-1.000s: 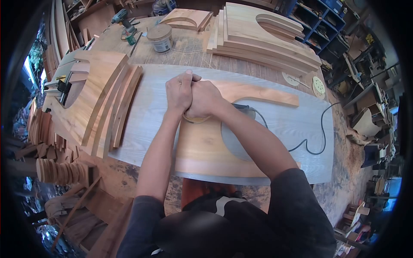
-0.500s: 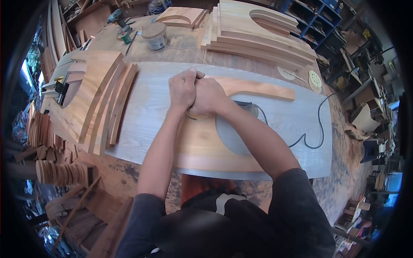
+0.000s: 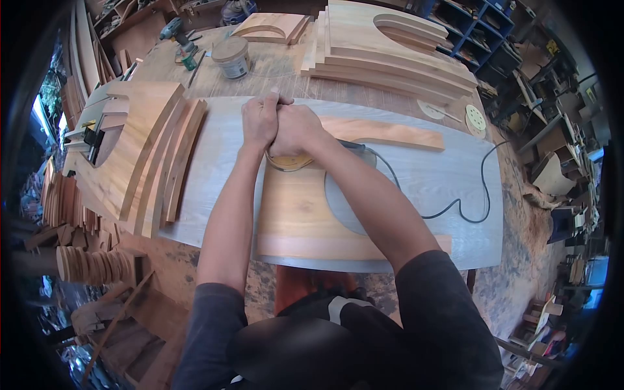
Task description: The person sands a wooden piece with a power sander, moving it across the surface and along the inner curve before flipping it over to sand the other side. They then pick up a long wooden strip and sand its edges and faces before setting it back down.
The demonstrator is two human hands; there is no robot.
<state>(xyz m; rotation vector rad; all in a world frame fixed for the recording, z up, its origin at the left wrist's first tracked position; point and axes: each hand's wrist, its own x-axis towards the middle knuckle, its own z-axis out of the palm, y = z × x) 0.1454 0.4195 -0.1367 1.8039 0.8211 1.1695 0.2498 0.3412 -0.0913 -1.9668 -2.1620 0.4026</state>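
Both hands press down on an electric sander (image 3: pixel 290 163), mostly hidden under them; its round yellowish base shows below and its dark rear end points right. My left hand (image 3: pixel 260 122) is closed over the sander's left side. Against it, my right hand (image 3: pixel 296 129) is wrapped over the top of the tool. The sander rests on a pale wooden panel (image 3: pixel 296 211) with a deep rounded cutout open to the right. Beneath the panel lies a grey board (image 3: pixel 468 175). A black cord (image 3: pixel 390 170) runs from the sander across this board.
Cut wooden panels (image 3: pixel 146 149) lean in a stack at left; more panels (image 3: pixel 354 45) are piled at the back. A drill (image 3: pixel 175 32), a tub (image 3: pixel 231 57) and sanding discs (image 3: pixel 476 118) lie on the workbench (image 3: pixel 276 68). Blue shelves (image 3: pixel 478 32) stand behind.
Both hands and the sander have slid left and slightly away from me along the panel. The visible part of the sander's base and the panel's left edge show more now.
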